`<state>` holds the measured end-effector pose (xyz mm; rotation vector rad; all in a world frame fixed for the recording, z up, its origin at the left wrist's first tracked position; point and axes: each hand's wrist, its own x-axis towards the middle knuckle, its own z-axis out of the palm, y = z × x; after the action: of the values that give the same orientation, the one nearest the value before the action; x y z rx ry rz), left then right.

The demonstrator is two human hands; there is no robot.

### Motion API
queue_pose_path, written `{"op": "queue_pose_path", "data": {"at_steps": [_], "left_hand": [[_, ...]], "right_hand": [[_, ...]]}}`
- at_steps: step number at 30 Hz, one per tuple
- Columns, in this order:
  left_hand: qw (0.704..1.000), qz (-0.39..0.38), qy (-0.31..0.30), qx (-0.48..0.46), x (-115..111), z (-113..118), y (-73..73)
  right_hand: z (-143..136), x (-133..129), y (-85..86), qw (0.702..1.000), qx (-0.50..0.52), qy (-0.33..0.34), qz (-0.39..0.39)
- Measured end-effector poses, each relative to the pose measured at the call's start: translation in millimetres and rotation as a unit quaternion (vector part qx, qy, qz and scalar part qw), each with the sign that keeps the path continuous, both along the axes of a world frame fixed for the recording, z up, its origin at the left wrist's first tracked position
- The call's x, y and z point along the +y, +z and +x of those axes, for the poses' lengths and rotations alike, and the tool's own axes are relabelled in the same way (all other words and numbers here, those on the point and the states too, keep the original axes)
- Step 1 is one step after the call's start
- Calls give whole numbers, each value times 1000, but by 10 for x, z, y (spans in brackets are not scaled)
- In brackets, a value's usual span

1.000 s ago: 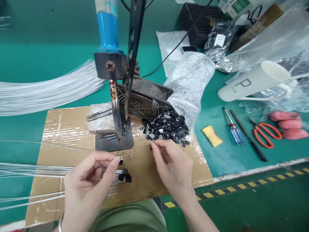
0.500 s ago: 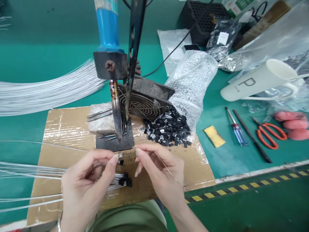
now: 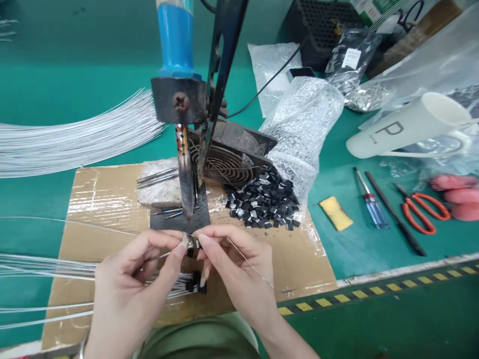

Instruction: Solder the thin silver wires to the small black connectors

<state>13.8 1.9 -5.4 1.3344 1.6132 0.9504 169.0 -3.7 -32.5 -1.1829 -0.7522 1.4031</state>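
My left hand [image 3: 130,284] is closed, pinching the end of a thin white cable [image 3: 93,226] that runs in from the left. Opposite it, my right hand [image 3: 243,269] pinches a small black connector [image 3: 198,243] with metal pins, almost touching the cable end. A thin solder wire [image 3: 249,262] also passes through the right fingers. Just above both hands hangs the tip of a blue-handled soldering iron [image 3: 186,184], clamped on a stand. Below the fingers lie several cables with black connectors [image 3: 194,282] on their ends. The fingertips partly hide the joint.
On the cardboard [image 3: 299,264] is a pile of black connectors [image 3: 265,199] beside a dark fan [image 3: 228,162]. White cables [image 3: 75,144] lie back left. At right are a yellow sponge [image 3: 336,213], screwdriver [image 3: 372,204], orange-handled pliers [image 3: 415,214] and white mug [image 3: 404,127].
My right hand has moved left, bringing the black connector up to the cable end in my left hand. The view has shifted slightly.
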Motion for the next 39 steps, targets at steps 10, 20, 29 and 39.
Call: {"op": "queue_pose_path", "data": {"at_steps": [10, 20, 29, 39], "left_hand": [[998, -6, -18, -53, 33, 32, 66], [998, -12, -26, -59, 30, 33, 87], [997, -25, -30, -65, 58, 19, 82], [999, -29, -12, -40, 93, 18, 34]], "right_hand": [[9, -6, 25, 999, 28, 25, -24], [-5, -21, -5, 999, 26, 17, -20], [-11, -23, -19, 999, 20, 18, -16], [149, -127, -29, 969, -221, 38, 105]]}}
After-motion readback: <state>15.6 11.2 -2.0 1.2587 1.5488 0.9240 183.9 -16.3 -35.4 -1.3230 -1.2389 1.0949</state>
